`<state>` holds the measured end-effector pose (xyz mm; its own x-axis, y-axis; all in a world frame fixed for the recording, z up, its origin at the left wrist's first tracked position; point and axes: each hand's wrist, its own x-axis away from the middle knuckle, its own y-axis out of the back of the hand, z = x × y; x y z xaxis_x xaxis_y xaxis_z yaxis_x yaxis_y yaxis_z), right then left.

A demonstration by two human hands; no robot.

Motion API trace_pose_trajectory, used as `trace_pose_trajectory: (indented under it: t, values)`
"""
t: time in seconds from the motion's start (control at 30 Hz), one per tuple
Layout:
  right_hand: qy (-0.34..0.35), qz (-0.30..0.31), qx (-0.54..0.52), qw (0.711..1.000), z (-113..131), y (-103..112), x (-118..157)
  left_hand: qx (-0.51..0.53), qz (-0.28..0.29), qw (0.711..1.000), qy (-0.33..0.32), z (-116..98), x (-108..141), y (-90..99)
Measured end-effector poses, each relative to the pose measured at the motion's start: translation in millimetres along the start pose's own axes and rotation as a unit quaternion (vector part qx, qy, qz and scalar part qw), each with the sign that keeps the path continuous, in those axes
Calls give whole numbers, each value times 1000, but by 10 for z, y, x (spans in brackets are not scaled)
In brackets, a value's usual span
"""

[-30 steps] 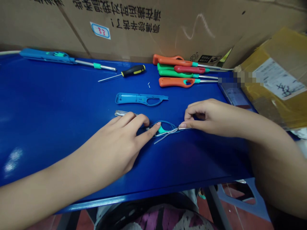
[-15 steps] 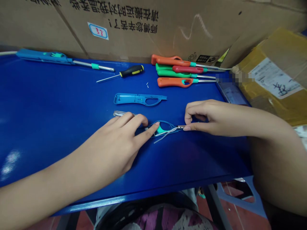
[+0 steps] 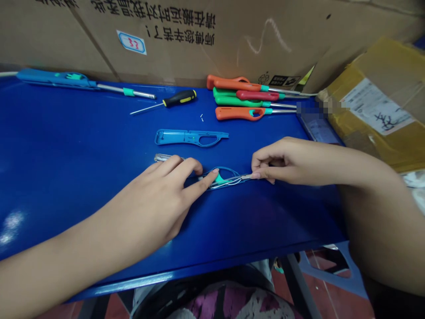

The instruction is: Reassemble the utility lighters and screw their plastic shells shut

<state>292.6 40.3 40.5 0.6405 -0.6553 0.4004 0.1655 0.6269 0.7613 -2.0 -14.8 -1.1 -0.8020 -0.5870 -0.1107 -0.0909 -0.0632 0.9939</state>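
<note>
A half-open blue lighter body lies on the blue table, showing a green trigger and thin wires. My left hand is closed over its left part, with the thumb by the trigger and fingers hiding the rest. A clear fuel tank sticks out past those fingers. At the other end, my right hand pinches the metal tube between thumb and index finger. Much of that tube is hidden. The loose blue half shell lies just beyond, inner side up.
A black and yellow screwdriver and two tiny white bits lie farther back. Several finished-looking lighters sit at back right, one blue lighter at back left. A cardboard box walls the far edge; a taped box stands right.
The loose thin strand that poked out below the lighter body now lies along it. My right fingers have shifted slightly on the metal tube. My left hand stays in place.
</note>
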Motion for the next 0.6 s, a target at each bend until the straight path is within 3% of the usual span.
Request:
trace_pose_trajectory:
  t: [0.23,0.6]
  values:
    - [-64,-16,-26,997,46,0,-22,1,5,1000,3,11,4,-6]
    - [-81,-52,-23,995,33,-24,-40,10,-1,1000,-3,11,-11,1]
